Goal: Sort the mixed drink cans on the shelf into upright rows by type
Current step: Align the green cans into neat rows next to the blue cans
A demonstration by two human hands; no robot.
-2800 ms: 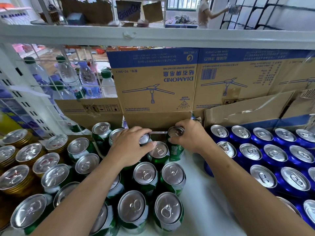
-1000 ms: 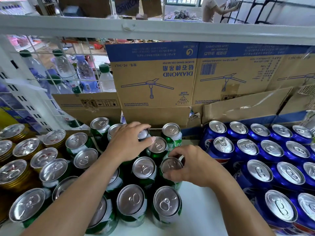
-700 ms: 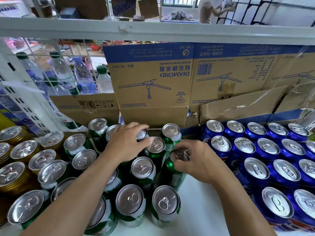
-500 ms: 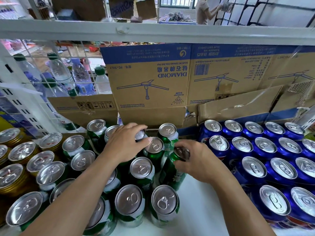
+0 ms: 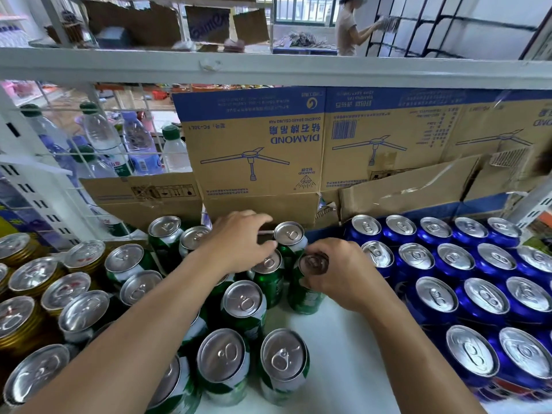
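Green cans stand upright in the shelf's middle, gold cans [image 5: 21, 321] at the left and blue cans [image 5: 433, 297] in rows at the right. My right hand [image 5: 340, 273] grips the top of one green can [image 5: 304, 294], which stands on the white shelf just in front of the rearmost green can [image 5: 289, 237]. My left hand [image 5: 239, 243] rests palm-down over the tops of green cans at the back, fingers curled on them; the can under it is hidden.
Upside-down cardboard boxes [image 5: 254, 150] wall off the shelf's back. Water bottles [image 5: 101, 138] stand behind a wire grid at the back left. A bare strip of white shelf [image 5: 352, 369] runs between green and blue cans. A person [image 5: 348, 25] works in the background.
My right hand let go of the rearmost green can, took a green can from the second row, lifted it tilted and moved it back behind its old spot. My left hand stayed put.
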